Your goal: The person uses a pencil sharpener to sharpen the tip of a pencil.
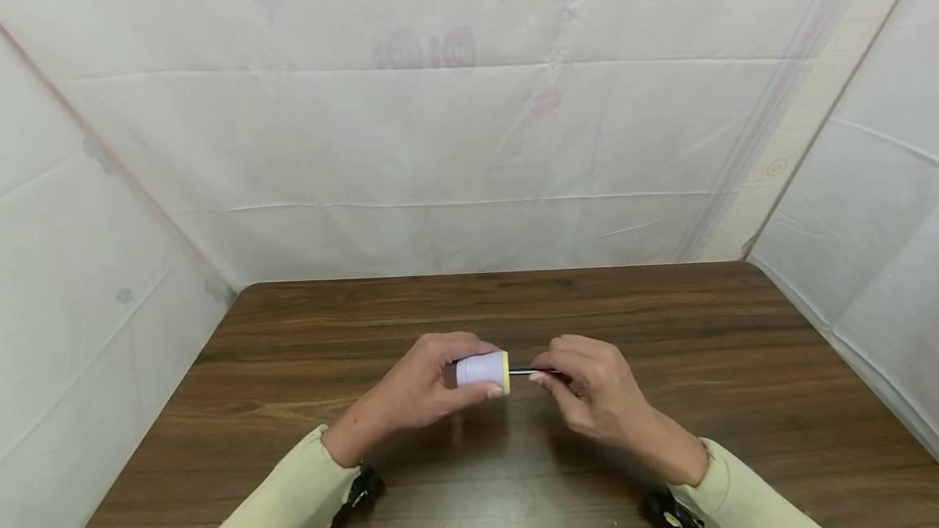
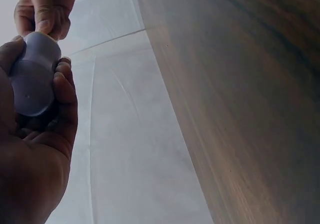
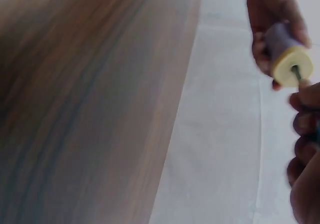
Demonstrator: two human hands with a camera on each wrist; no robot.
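Lilac spool is gripped by the curled left hand above the table; a thin rod in its yellow end is pinched by right-hand fingertips.

Pale lilac cylinder with yellow end, on its side, thin metal rod in that end.

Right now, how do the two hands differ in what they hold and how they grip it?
The left hand wraps its fingers round the pale cylinder with the yellow end; the right hand pinches a thin dark rod at that end. The left takes the thick part, the right the slim one. Both hover above the wooden table.
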